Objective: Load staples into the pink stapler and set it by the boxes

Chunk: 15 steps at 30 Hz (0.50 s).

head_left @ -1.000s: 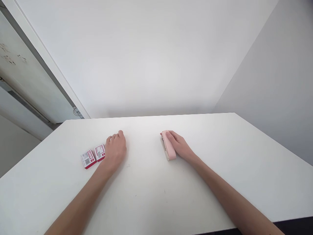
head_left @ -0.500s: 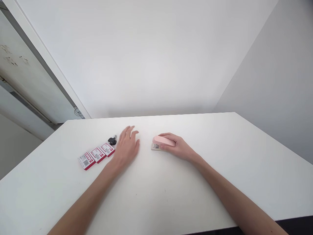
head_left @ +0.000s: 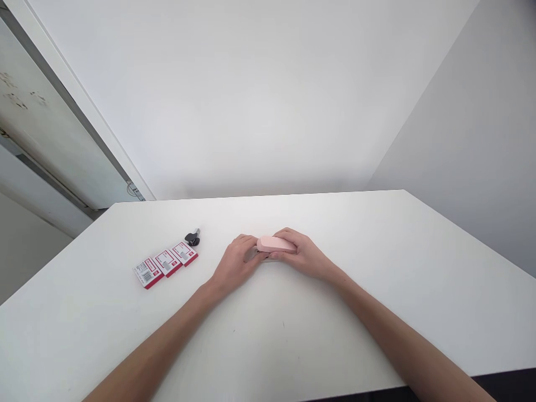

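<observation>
A pink stapler (head_left: 274, 244) lies on the white table near the middle, its front end pointing left. My right hand (head_left: 304, 254) is closed around its rear half, thumb along the near side. At the front end, my left hand (head_left: 238, 259) grips it with thumb on the near side and fingers on the far side. Most of the stapler's pale base is hidden by my fingers. Left of my left hand are three red-and-white small boxes (head_left: 166, 262), overlapping in a slanted row. Just beyond them sits a small black object (head_left: 192, 238) with a shiny metal part, perhaps a staple remover.
The white table (head_left: 355, 324) ends at a white wall (head_left: 268, 111) behind it. A grey wall (head_left: 481, 123) rises on the right. At the far left is a recess with a stained panel (head_left: 42, 111).
My left hand has moved right, from beside the boxes to the stapler's front end, and closed on it. My right hand keeps its hold; the stapler has turned slightly.
</observation>
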Available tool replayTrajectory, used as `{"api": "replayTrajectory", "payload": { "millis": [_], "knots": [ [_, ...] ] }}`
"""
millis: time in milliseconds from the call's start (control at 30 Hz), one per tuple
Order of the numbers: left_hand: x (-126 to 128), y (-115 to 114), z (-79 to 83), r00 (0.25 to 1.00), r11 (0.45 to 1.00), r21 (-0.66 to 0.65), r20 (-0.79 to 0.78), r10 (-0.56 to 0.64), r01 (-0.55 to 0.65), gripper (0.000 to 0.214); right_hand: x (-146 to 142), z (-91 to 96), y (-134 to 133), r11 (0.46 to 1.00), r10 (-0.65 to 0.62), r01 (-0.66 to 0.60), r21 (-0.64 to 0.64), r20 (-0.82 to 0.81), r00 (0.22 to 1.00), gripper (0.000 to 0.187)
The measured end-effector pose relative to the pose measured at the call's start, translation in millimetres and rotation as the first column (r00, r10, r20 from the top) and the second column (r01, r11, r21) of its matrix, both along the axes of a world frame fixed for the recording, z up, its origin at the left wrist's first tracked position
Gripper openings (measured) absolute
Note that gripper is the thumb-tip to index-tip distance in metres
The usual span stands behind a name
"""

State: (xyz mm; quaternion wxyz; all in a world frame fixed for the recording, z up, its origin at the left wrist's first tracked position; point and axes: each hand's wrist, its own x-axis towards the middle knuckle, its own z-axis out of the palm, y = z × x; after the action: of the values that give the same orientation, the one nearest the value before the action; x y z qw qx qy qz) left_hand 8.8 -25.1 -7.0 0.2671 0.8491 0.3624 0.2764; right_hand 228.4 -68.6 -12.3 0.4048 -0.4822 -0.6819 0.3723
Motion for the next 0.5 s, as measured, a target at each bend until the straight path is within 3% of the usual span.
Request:
{"api": "replayTrajectory", "payload": {
  "millis": [500],
  "knots": [
    [2.5,-3.1,-2.2,1.000,0.999,-0.025,0.000,0.026,-0.026,0.022,-1.6,7.7,-4.8,0.982,0.026,-0.066,-0.177,-0.219,0.975,0.036]
  ]
}}
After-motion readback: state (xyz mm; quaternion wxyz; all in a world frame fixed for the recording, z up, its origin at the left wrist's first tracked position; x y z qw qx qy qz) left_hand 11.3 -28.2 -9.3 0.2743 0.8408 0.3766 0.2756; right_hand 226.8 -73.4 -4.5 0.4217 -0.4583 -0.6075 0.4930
